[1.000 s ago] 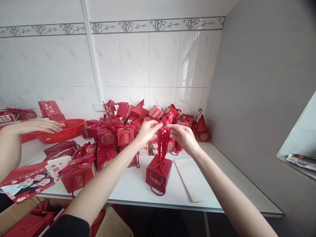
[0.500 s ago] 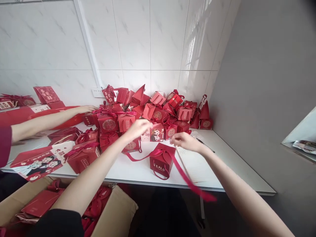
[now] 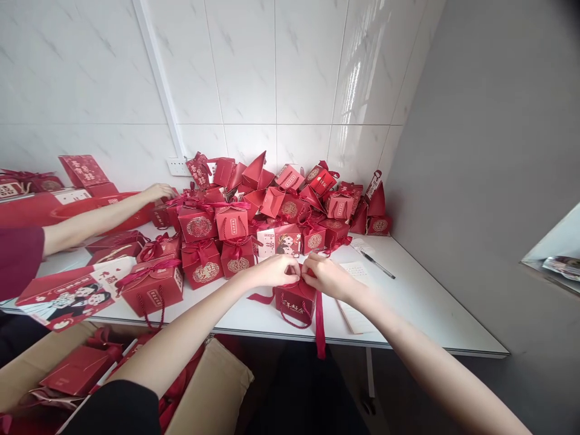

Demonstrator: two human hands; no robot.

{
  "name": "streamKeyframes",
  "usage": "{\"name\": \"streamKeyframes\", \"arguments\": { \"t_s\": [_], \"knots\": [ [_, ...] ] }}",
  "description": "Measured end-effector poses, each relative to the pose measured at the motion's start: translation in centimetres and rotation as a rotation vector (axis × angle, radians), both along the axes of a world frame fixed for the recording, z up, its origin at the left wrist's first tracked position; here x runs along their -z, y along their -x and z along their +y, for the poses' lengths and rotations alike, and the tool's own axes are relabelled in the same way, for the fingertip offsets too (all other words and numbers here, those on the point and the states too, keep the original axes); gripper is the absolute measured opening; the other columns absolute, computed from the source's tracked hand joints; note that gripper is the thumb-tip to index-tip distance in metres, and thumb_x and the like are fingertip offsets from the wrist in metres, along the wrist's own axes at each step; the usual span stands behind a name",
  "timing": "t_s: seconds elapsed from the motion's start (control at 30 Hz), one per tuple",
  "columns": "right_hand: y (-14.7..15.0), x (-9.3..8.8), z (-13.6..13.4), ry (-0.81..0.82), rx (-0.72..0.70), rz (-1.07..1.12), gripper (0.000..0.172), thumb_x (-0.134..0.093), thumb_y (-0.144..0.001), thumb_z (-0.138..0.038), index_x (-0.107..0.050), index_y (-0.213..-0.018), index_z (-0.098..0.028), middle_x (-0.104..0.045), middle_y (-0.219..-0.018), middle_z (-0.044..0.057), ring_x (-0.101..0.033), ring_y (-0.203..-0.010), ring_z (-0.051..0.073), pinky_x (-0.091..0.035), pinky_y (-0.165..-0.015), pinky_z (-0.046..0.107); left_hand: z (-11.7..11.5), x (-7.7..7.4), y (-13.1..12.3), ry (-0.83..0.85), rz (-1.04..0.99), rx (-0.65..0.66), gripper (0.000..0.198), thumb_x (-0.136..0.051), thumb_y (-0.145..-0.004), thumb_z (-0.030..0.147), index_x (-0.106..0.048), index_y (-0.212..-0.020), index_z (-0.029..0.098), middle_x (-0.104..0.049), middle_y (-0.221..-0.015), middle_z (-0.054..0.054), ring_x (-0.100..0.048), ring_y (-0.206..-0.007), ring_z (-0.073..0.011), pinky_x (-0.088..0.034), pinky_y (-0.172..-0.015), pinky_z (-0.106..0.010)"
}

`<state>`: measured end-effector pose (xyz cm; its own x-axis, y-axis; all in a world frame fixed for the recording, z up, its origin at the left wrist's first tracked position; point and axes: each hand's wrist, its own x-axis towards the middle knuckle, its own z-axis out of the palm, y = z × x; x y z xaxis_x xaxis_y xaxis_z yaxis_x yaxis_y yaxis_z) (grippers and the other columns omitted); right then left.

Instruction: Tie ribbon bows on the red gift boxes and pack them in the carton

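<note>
A dark red gift box (image 3: 295,302) with gold lettering and a twisted cord handle stands near the table's front edge. Both of my hands meet over its top. My left hand (image 3: 280,270) and my right hand (image 3: 327,276) have their fingers pinched on the red ribbon (image 3: 320,326) at the lid. One ribbon end hangs down over the table edge on the right; another lies on the table to the left. The knot area is mostly hidden by my fingers.
Several red gift boxes (image 3: 231,223) are piled against the tiled wall. A notebook (image 3: 356,314) and a pen (image 3: 378,264) lie at right. A cardboard carton (image 3: 222,380) holding more boxes stands below the edge. At left, another person's hand (image 3: 158,192) reaches into the pile.
My hands, apart above the box before, have come down together onto its top and pinch the ribbon. The long ribbon end has swung from the right to hang nearly straight.
</note>
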<state>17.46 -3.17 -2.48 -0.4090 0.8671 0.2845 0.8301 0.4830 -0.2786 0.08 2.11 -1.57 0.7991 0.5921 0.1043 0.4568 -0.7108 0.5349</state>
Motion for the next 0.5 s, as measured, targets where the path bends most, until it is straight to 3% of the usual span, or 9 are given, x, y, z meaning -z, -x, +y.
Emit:
{"name": "streamKeyframes", "arguments": {
  "t_s": [0.13,0.3,0.5],
  "knots": [
    [0.2,0.1,-0.7,-0.048,0.011,0.016,0.011,-0.051,-0.079,-0.014,-0.061,-0.078,-0.017,-0.055,-0.081,0.004,-0.053,-0.066,0.013,-0.038,-0.062,0.023,0.2,0.4,-0.2,-0.043,0.055,0.005,0.011,-0.047,-0.075,0.022,-0.056,-0.07,0.019,-0.057,-0.07,-0.001,-0.055,-0.068,-0.0162,-0.039,-0.061,-0.026],
    [0.6,0.2,-0.9,-0.008,0.075,0.013,0.016,-0.054,-0.078,-0.015,-0.063,-0.065,-0.016,-0.056,-0.079,0.004,-0.055,-0.066,0.013,-0.039,-0.064,0.024,0.2,1.0,-0.1,-0.136,0.097,0.011,0.018,-0.038,-0.085,0.028,-0.051,-0.076,0.019,-0.053,-0.081,-0.004,-0.052,-0.084,-0.0196,-0.041,-0.073,-0.032],
    [1.2,0.3,-0.4,-0.004,0.17,0.033,0.014,-0.057,-0.076,-0.02,-0.064,-0.065,-0.016,-0.057,-0.078,0.004,-0.054,-0.06,0.012,-0.038,-0.057,0.023,-0.6,1.0,0.0,-0.147,0.088,-0.037,0.017,-0.035,-0.086,0.024,-0.047,-0.076,0.019,-0.049,-0.084,-0.005,-0.05,-0.087,-0.0204,-0.042,-0.079,-0.036]
  ]
}}
